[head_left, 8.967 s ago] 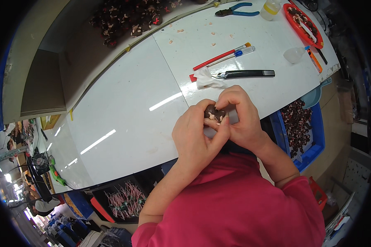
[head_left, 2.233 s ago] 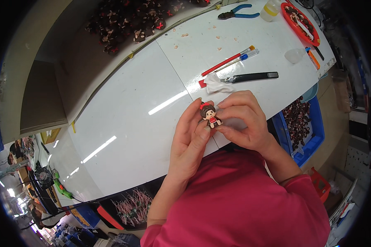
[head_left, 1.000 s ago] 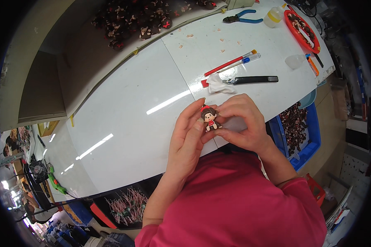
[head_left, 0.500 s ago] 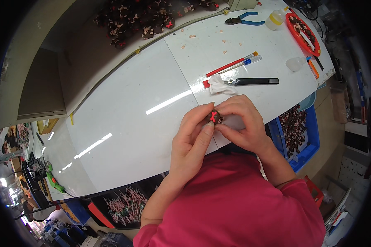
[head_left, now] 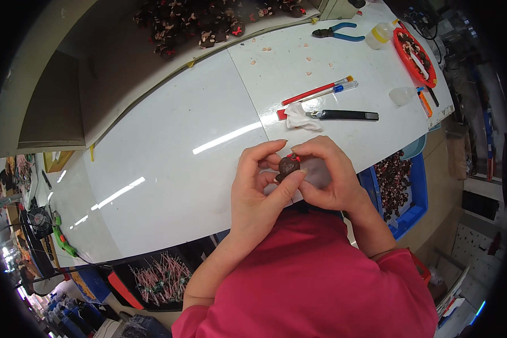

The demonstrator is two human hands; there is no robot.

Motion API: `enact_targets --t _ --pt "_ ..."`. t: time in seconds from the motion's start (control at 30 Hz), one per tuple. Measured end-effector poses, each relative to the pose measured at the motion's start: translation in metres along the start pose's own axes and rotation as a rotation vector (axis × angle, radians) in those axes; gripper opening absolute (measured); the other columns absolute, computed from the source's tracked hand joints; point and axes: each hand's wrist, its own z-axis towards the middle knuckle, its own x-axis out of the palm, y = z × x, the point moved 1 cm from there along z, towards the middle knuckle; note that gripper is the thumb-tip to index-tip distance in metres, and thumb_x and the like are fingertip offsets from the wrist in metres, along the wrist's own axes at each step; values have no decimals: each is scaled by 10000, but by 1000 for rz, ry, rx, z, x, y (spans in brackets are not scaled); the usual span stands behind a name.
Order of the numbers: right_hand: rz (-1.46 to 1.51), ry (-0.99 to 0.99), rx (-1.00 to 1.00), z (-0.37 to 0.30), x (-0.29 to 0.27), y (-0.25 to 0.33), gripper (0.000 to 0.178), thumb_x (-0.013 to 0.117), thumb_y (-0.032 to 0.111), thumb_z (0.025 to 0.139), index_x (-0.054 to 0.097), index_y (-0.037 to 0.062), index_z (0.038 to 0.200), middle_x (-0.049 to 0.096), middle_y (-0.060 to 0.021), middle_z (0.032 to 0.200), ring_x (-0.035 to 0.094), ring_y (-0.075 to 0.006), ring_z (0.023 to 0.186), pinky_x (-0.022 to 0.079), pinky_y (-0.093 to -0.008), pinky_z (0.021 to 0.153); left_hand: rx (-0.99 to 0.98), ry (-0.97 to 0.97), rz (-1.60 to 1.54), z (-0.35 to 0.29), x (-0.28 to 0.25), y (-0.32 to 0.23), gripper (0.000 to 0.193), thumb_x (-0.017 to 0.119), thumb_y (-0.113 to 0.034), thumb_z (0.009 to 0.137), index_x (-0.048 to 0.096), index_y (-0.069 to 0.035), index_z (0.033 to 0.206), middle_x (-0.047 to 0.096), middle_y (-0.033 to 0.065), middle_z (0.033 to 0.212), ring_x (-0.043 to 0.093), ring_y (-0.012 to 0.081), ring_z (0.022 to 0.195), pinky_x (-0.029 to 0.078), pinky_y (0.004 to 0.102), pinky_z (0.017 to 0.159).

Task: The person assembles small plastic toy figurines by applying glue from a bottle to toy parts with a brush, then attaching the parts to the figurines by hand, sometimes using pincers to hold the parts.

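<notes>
Just above the near edge of the white table, both hands hold a small dark brown figure [head_left: 288, 165] with a red piece at its top. My left hand [head_left: 259, 188] is closed on it, with the thumb and fingers around its lower side. My right hand [head_left: 333, 176] pinches at the red piece with thumb and forefinger curved round the far and right sides. A smooth round brown face of the figure shows, while its other side is hidden by my fingers. Beyond the hands lies a black-handled utility knife [head_left: 349, 115] beside a crumpled white tissue [head_left: 302, 119].
A red brush [head_left: 314, 92] and blue-capped pen [head_left: 343, 87] lie past the knife. Blue-handled pliers [head_left: 346, 32], a yellow-banded jar [head_left: 379, 35] and a red tray [head_left: 400, 56] of brown pieces stand farther right. Similar figures [head_left: 219, 25] crowd a shelf. A blue bin [head_left: 414, 218] stands right.
The figure has been turned in my fingers: its red cross-shaped piece faced up before, and now a plain brown side shows with the red at the far edge. The view has shifted slightly.
</notes>
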Motion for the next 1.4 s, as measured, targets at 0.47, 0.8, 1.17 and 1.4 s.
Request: enact_targets --t 0.47,0.8,1.17,1.4 --pt "152 -60 195 -21 -13 -21 375 532 60 891 430 6 1248 493 -129 1180 518 -204 1033 411 -319 916 259 31 -8 1 8 1 430 625 -115 829 458 -17 1213 461 125 1063 513 204 985 513 313 805" --pt "-536 345 881 -71 -184 15 393 608 182 897 480 82 1254 533 -160 1190 509 -199 1072 405 -327 910 409 -5 36 -16 2 11 248 527 -61 880 460 5 1109 448 126 1010 510 212 897 515 292 755" --pt "-365 39 356 -8 -76 26 141 595 18 830 559 -29 958 578 -55 816 544 -123 784 440 -264 739 256 105 197 -24 -16 -5 230 528 -82 892 543 -14 1111 536 135 962 567 233 884 473 320 780" --pt "-219 140 161 6 -28 15 100 654 51 767 628 40 862 631 -104 810 593 -273 741 456 -349 687 312 17 668 20 -83 -74 224 570 -74 880 594 -26 1098 609 89 953 586 183 869 464 284 786"
